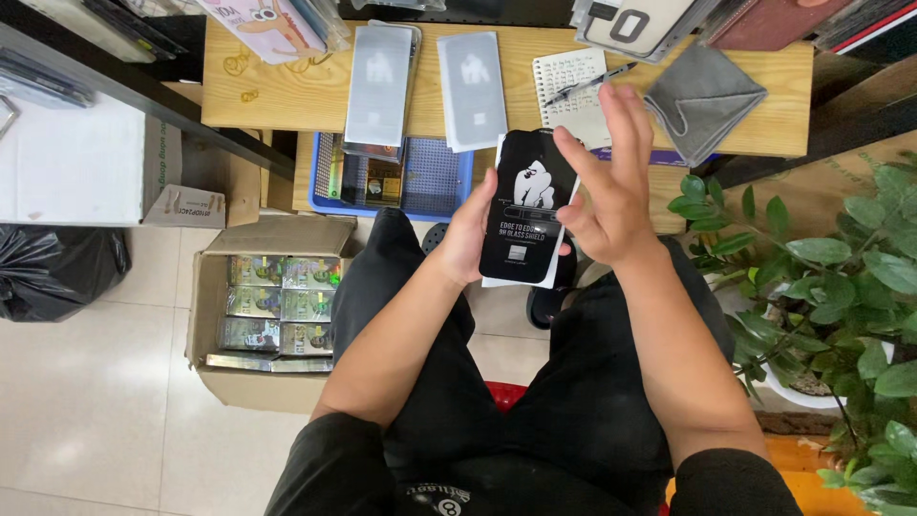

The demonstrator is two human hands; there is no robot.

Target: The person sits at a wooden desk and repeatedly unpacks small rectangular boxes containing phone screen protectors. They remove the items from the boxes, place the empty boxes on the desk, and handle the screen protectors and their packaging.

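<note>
1. I see the left hand (pixel 470 234) closed around a black flat package (pixel 528 205), held above my lap, just in front of the wooden table (pixel 287 96).
2. The right hand (pixel 611 191) is open, fingers spread, thumb touching the package's right edge.
3. A grey cloth (pixel 704 96) and a notepad (pixel 573 91) lie on the table.

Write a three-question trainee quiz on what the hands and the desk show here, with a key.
1. True or false: the left hand holds the black packet.
2. Which thing lies on the notepad? A) pen B) grey cloth C) white sleeve
3. Fill in: the cardboard box of packets stands on the ____.

Key: 1 true. 2 A. 3 floor. The right hand is open, fingers spread beside the packet's right edge.
</note>
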